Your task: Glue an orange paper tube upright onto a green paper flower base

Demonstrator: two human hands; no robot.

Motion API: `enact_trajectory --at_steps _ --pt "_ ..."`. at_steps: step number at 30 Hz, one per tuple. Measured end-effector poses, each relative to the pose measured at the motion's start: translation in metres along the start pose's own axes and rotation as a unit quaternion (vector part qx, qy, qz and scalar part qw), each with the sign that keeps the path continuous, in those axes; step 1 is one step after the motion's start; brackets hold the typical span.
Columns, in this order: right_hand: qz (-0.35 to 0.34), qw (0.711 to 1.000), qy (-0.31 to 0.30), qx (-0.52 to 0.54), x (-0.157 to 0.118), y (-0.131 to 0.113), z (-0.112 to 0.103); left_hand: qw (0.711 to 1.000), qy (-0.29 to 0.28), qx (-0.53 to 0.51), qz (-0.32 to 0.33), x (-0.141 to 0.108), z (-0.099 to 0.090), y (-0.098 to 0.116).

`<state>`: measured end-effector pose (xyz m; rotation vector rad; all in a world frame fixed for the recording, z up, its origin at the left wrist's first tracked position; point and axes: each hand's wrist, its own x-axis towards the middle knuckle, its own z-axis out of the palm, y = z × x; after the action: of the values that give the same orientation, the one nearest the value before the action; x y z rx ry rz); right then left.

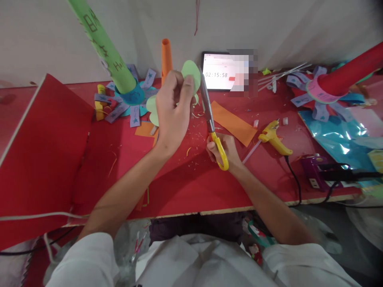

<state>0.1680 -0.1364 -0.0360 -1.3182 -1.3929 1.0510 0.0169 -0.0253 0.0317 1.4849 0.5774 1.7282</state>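
Pinched between the thumb and fingers of my left hand (173, 109) is a rounded light green paper piece (191, 73), raised above the red table. My right hand (224, 149) grips a pair of scissors (212, 115) with yellow handles, its blades pointing up close to the right edge of the paper. Whether the blades touch the paper I cannot tell. More light green paper pieces (153, 108) show behind my left wrist. An orange paper strip (233, 123) lies right of the scissors.
On the right rest a yellow glue gun (274, 137), a purple power block (317, 171) and a blue glossy packet (335, 131). A green paper tube (110, 52), an orange cone (166, 57) and a lit tablet (221, 71) stand behind. A red board (44, 159) leans left.
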Motion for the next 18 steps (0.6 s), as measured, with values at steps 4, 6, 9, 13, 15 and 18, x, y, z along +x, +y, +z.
enact_trajectory --at_steps 4,6,9,13,15,18 --pt "-0.002 1.000 -0.004 0.009 0.000 -0.001 0.001 1.000 -0.001 0.012 0.001 0.001 -0.001 -0.001" --pt "-0.001 1.000 -0.009 0.024 0.000 0.000 0.001 1.000 -0.005 0.014 0.003 0.001 -0.001 -0.001" --pt "0.009 0.999 -0.013 0.040 0.000 0.002 0.001 1.000 -0.003 0.016 0.006 0.002 -0.003 0.000" --pt "0.017 0.999 -0.006 0.044 -0.001 0.008 0.001 0.999 -0.033 0.005 0.012 0.006 -0.007 0.000" --pt "0.012 0.998 -0.003 0.058 0.000 0.012 0.002 0.999 -0.036 -0.022 -0.001 0.007 -0.007 -0.001" --pt "-0.011 0.995 -0.007 0.098 0.001 0.019 0.004 0.997 -0.041 -0.052 -0.035 0.007 -0.006 -0.004"
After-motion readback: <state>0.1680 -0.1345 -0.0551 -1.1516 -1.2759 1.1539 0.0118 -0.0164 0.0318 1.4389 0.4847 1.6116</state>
